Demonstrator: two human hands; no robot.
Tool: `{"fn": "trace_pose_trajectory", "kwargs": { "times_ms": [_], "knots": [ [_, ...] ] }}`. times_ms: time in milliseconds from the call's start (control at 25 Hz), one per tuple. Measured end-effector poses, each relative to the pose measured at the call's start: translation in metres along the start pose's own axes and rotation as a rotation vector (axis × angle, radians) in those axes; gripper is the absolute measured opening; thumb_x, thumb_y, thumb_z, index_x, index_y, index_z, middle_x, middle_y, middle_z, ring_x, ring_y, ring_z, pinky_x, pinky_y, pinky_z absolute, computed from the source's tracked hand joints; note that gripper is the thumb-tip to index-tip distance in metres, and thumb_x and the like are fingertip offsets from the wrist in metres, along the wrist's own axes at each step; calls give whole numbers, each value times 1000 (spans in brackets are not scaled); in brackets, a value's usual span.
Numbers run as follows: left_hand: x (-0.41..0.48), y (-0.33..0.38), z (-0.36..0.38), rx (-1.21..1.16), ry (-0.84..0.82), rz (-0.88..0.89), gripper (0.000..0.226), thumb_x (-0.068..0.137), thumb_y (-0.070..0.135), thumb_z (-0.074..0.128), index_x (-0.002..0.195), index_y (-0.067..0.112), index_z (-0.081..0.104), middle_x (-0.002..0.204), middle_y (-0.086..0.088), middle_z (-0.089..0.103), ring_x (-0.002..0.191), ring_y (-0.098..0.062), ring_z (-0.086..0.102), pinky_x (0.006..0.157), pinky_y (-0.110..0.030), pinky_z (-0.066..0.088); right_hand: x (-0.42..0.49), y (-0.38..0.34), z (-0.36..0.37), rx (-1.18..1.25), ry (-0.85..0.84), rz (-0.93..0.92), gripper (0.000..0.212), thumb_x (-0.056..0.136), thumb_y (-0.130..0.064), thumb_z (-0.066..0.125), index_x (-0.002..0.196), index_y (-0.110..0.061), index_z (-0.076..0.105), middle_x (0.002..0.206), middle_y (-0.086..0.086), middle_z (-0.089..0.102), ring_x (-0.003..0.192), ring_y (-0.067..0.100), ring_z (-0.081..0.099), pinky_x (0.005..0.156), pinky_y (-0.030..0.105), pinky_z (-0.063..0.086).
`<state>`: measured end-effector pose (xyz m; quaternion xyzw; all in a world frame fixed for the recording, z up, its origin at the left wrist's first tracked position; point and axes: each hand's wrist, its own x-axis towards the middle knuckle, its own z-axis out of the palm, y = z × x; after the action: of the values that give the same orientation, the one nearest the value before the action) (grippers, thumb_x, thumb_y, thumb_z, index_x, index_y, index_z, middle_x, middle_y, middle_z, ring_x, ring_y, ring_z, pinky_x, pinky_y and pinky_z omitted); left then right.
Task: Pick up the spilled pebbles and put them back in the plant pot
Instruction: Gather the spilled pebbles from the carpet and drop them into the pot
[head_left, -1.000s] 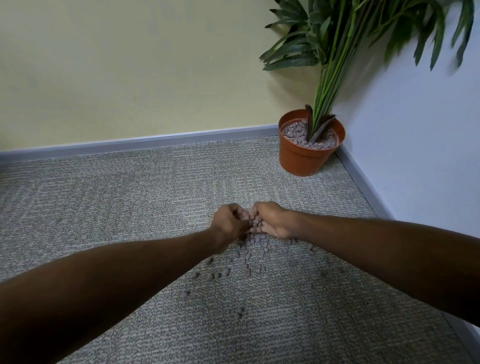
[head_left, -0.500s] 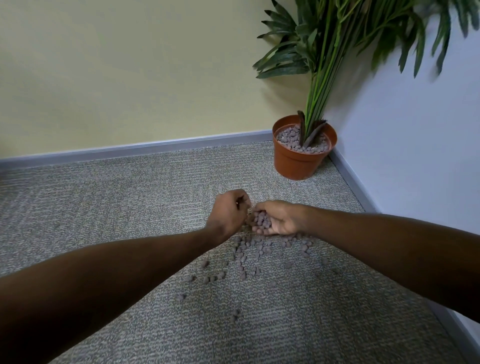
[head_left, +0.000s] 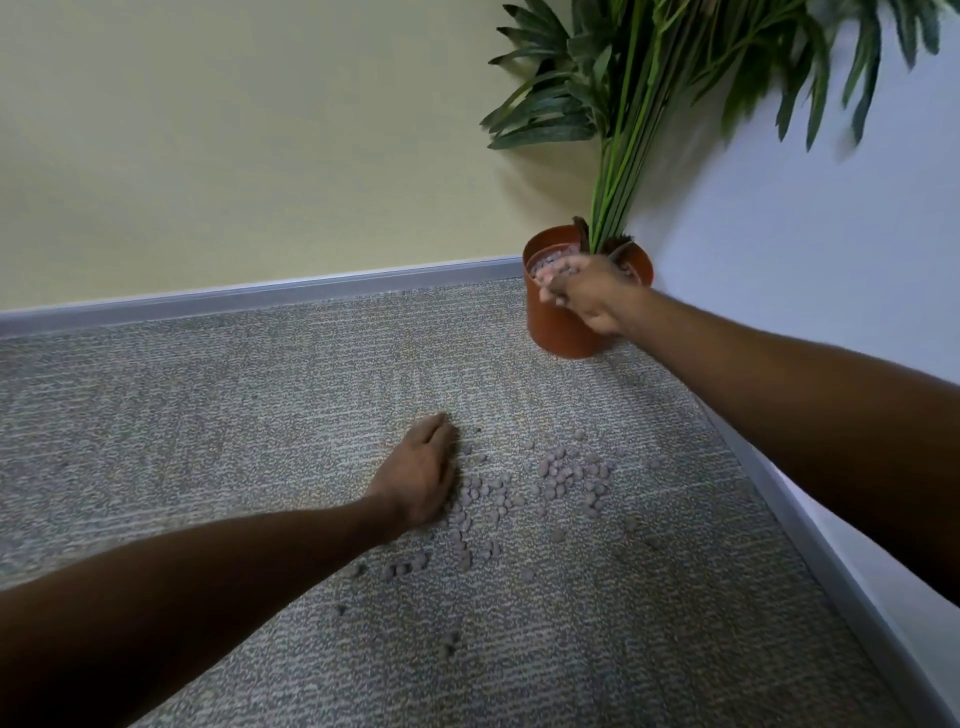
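Right hand (head_left: 589, 293): reaches over the rim of the round terracotta-orange plastic plant pot (head_left: 561, 332), fingers (head_left: 550, 291) curled downward over the pot's mouth; blurred, so whether they clasp pebbles cannot be told. Beneath and just beyond those fingers, a fill of small grey-mauve rounded pebbles (head_left: 545, 262) shows inside the pot, beside the green stems of the leafy palm-like plant (head_left: 618, 171). Left hand (head_left: 421, 475): palm down on the grey flecked woven carpet (head_left: 208, 415), fingers (head_left: 439, 431) loosely extended and together, gripping nothing visible, its inner edge touching the spill. Spilled pebbles (head_left: 519, 499): scattered on the carpet just right of the left fingers, with strays trailing nearer the viewer; well apart from the pot. Surround: grey skirting strip (head_left: 260, 299), pale yellow wall (head_left: 234, 130), pale blue-white wall (head_left: 831, 234) meeting in the corner behind the pot.
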<state>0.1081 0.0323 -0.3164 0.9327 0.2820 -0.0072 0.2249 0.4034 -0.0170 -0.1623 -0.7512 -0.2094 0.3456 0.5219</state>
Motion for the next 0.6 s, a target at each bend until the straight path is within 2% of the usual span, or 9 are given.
{"fn": "trace_pose_trajectory", "kwargs": {
  "times_ms": [80,200,320,440,600],
  "knots": [
    [-4,3,10,10,10,30,63,107,45,31,162,17,21,171,-3,13,157,-23,15,128,-41,20,18,-5,-4,-72,231,-94,16,98,1,62,96,-13,70,103,10,73,86,14,70,82,33,64],
    [-4,2,24,69,20,50,64,108,48,25,162,17,19,172,-5,11,158,-24,11,130,-40,11,44,5,1,-159,397,-151,17,102,-5,58,100,-14,73,102,2,74,90,13,73,82,32,64],
    [-3,-3,31,66,47,67,64,107,50,23,162,17,19,172,-4,10,158,-23,9,130,-40,10,58,20,13,-305,528,-311,24,101,0,54,96,-10,75,110,8,71,97,14,64,97,32,55],
    [-4,-8,33,60,82,91,64,107,48,25,162,16,19,172,-3,9,158,-21,9,130,-36,7,59,28,20,-404,583,-406,19,99,-1,57,98,-8,75,122,14,62,100,16,57,102,24,43],
    [-5,-6,33,47,95,90,64,107,47,27,162,15,21,172,-4,11,158,-21,10,129,-35,6,57,29,20,-387,511,-424,16,98,-3,61,102,-11,75,124,9,63,107,15,58,107,30,46]
  ]
}}
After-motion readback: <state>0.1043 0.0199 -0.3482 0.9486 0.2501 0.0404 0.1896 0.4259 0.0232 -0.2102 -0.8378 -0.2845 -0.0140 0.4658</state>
